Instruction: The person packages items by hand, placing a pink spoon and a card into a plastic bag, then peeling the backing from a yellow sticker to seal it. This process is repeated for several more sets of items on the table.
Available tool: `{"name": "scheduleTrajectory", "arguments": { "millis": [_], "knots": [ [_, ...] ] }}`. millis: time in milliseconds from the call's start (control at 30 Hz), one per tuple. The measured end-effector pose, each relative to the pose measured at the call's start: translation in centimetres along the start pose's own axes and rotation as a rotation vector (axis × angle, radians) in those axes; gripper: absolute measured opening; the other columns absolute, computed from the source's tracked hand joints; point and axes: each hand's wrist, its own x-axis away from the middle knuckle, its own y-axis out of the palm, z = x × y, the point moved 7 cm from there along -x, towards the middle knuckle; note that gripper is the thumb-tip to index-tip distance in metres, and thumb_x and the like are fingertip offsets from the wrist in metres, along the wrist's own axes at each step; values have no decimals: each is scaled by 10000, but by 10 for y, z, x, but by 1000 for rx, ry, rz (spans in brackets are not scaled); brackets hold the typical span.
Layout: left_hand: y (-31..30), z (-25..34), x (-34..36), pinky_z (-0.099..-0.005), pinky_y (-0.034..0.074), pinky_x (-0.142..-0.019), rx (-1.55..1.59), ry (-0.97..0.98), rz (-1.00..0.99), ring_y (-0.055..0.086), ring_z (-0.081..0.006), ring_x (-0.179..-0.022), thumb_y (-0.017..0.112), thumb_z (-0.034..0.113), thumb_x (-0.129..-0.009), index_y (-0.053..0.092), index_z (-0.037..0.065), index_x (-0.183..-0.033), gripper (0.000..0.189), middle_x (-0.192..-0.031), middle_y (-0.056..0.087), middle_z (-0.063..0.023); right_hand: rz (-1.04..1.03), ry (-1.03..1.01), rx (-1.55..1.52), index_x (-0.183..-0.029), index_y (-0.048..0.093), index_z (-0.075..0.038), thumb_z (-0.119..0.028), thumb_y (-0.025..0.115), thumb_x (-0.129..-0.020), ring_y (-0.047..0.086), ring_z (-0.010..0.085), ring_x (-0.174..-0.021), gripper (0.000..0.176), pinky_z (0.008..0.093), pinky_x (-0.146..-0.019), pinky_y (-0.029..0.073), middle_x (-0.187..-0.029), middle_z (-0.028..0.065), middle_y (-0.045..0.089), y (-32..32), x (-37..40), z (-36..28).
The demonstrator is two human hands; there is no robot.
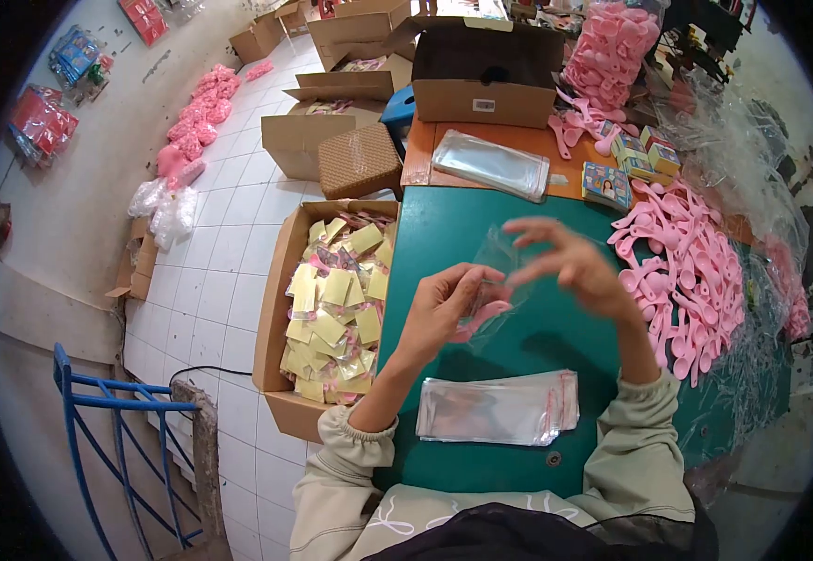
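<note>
My left hand [448,304] pinches a clear plastic bag [492,251] above the green table [434,234]. A pink spoon [483,318] shows at the lower part of the bag, just beside my left fingers. Slightly blurred, my right hand [576,269] is at the bag's right side with its fingers apart. Below both hands, a stack of flat clear bags [490,409] lies on the table. To the right of my right hand spreads a big pile of pink spoons [682,271].
Left of the table stands a carton [275,351] full of packed bags with yellow cards. Clear sleeves [490,164], small colourful boxes [606,185] and an open brown box [486,98] sit at the back. A blue metal frame [126,402] is at the left.
</note>
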Motion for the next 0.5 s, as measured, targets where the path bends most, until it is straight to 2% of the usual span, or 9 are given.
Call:
{"name": "scheduleTrajectory", "arguments": {
  "millis": [33, 67, 100, 133, 200, 233, 300, 433, 500],
  "knots": [
    [-1, 4, 1, -227, 522, -698, 23, 28, 13, 651, -157, -821, 434, 204, -977, 586, -37, -1044, 292, -909, 661, -127, 57, 76, 46, -999, 683, -65, -463, 447, -923, 518, 222, -1039, 469, 340, -863, 431, -1210, 94, 520, -28, 0, 20],
    [-2, 7, 3, -229, 528, -700, 46, 55, 25, 656, -168, -825, 434, 199, -977, 583, -39, -1048, 289, -918, 661, -138, 221, 256, 119, -987, 684, -52, -420, 498, -906, 543, 250, -998, 420, 341, -851, 433, -1126, 115, 579, -65, 5, 49],
    [-4, 8, 4, -236, 532, -705, 36, 57, 31, 657, -172, -822, 434, 197, -977, 581, -41, -1048, 289, -923, 661, -143, 344, 338, 518, -968, 662, -10, -396, 522, -895, 574, 232, -898, 416, 339, -784, 457, -1071, 115, 588, -116, 19, 95],
    [-8, 9, 7, -244, 536, -709, 26, 61, 35, 658, -175, -819, 434, 195, -977, 580, -43, -1048, 289, -928, 661, -148, 534, 435, 762, -935, 642, 23, -296, 589, -856, 586, 268, -840, 333, 362, -740, 454, -936, 143, 618, -145, 28, 99],
    [-10, 12, 10, -252, 541, -711, 19, 70, 31, 660, -180, -819, 434, 192, -976, 579, -44, -1051, 287, -933, 660, -152, 528, 637, 1309, -915, 621, 47, -212, 607, -827, 581, 307, -808, 274, 390, -712, 443, -875, 195, 607, -216, 76, 184],
    [-11, 13, 12, -253, 541, -709, 22, 74, 25, 661, -181, -821, 434, 191, -976, 580, -42, -1053, 285, -933, 661, -152, 476, 734, 1406, -914, 620, 47, -215, 607, -829, 584, 299, -803, 276, 386, -706, 447, -871, 192, 608, -226, 92, 203],
    [-13, 15, 13, -254, 541, -707, 24, 81, 21, 662, -183, -825, 436, 189, -975, 580, -41, -1057, 283, -934, 661, -152, 441, 781, 1458, -912, 617, 48, -221, 607, -835, 589, 282, -792, 279, 377, -693, 454, -862, 185, 609, -221, 99, 206],
    [-14, 11, 13, -253, 539, -710, -4, 41, 26, 661, -186, -835, 444, 186, -972, 578, -43, -1066, 281, -939, 662, -150, 595, 604, 1641, -908, 610, 50, -232, 606, -846, 600, 249, -772, 288, 359, -669, 469, -845, 171, 611, -212, 92, 175],
    [-12, 12, 11, -252, 539, -714, -26, 25, 9, 661, -187, -842, 445, 184, -972, 576, -46, -1075, 284, -942, 661, -149, 666, 567, 1478, -907, 607, 50, -238, 605, -851, 606, 232, -762, 293, 350, -657, 476, -837, 165, 612, -209, 85, 147]
  ]
}}
